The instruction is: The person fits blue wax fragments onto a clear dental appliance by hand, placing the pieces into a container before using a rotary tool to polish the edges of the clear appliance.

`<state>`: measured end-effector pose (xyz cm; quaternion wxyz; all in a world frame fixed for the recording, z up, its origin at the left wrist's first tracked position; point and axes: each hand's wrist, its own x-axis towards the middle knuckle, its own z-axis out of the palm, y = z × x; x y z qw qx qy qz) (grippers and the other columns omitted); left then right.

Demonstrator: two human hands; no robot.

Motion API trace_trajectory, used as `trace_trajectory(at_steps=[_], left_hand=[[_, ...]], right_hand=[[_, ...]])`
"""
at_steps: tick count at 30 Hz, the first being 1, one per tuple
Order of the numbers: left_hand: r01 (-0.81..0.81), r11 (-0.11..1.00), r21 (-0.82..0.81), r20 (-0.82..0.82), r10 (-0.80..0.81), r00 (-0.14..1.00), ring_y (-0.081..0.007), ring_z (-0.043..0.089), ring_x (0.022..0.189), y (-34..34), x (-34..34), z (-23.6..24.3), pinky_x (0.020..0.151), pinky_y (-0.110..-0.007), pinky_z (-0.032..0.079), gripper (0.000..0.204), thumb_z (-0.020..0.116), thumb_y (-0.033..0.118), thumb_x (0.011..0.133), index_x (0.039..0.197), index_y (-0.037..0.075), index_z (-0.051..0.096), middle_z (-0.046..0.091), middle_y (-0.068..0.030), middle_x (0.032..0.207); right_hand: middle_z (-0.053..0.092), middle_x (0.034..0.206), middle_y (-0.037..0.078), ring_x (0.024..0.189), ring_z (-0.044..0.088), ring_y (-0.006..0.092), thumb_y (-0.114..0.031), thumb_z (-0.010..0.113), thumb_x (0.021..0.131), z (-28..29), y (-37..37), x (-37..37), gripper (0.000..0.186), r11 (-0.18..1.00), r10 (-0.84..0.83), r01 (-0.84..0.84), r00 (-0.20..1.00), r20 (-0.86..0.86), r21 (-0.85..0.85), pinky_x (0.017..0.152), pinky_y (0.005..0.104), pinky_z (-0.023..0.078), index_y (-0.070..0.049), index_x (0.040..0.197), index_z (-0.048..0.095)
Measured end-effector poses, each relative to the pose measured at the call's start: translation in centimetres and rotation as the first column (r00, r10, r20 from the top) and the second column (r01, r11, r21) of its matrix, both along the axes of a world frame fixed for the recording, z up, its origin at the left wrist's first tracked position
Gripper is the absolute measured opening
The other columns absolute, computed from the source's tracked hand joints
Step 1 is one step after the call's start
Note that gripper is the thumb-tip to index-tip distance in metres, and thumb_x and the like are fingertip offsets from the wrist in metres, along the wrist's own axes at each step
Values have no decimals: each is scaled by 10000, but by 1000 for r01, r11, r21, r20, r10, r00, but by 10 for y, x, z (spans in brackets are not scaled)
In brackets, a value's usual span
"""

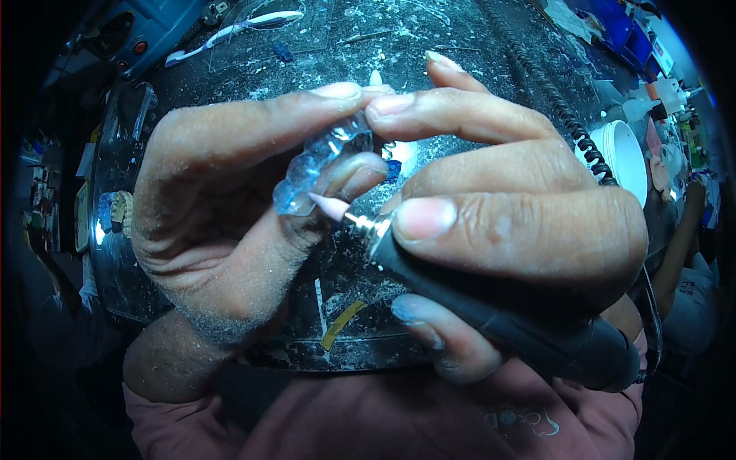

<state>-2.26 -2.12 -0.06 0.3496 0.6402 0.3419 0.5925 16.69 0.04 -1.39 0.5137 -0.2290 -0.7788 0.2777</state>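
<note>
My left hand [207, 184] pinches a clear, tooth-shaped dental aligner [297, 175] between thumb and fingers, above the dusty bench. In my right hand [506, 180] is a black rotary handpiece [491, 307], gripped like a pen. Its pink pointed grinding bur [331, 207] meets the aligner's lower edge, close to my left thumb; whether it is spinning I cannot tell. The right index fingertip rests against the left fingertips at the aligner's upper end. White powder coats my left hand and wrist.
A white toothbrush [238, 34] and a blue machine [142, 38] are at the far left. A coiled black cord [563, 111] runs past a white tub [625, 157] on the right. Dental models [119, 211] stand left; a yellow strip [343, 326] lies near the front edge. Other people show at both sides.
</note>
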Motion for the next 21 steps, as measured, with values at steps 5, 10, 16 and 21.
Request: trace_trajectory(at_steps=[5, 10, 16, 21], left_hand=[[5, 1000, -5, 41, -5, 999, -210, 627, 1088, -1, 1, 0, 982, -340, 483, 353, 701, 155, 880, 1166, -13, 579, 635, -165, 1181], [11, 1000, 13, 33, -11, 999, -207, 625, 1092, 1, 1, -1, 984, -339, 481, 362, 704, 171, 880, 1166, -14, 580, 637, -161, 1175], [24, 1000, -14, 81, -23, 996, -211, 619, 1103, 0, 2, -1, 986, -339, 480, 357, 697, 177, 888, 1165, -13, 578, 633, -159, 1179], [6, 998, -56, 27, -4, 1000, -216, 613, 1118, -3, 1, 3, 989, -343, 480, 363, 696, 164, 886, 1171, -19, 566, 630, -164, 1184]], right_hand=[[653, 975, 179, 952, 672, 288, -155, 682, 881, 0, 1, -1, 350, 1000, 3, -3, 1000, -3, 1, 899, 420, 533, -29, 1171, 531], [650, 969, 185, 954, 671, 297, -157, 675, 885, 1, 1, 0, 353, 1000, 1, -1, 1000, 2, 2, 905, 433, 531, -26, 1174, 521], [647, 961, 193, 957, 669, 309, -159, 668, 890, -2, 1, -2, 356, 1000, 14, -14, 1000, -4, -1, 913, 449, 529, -23, 1177, 510], [644, 954, 199, 960, 668, 318, -161, 661, 894, -2, 2, -1, 358, 1000, 16, -16, 1000, 2, 1, 919, 463, 527, -20, 1181, 500]])
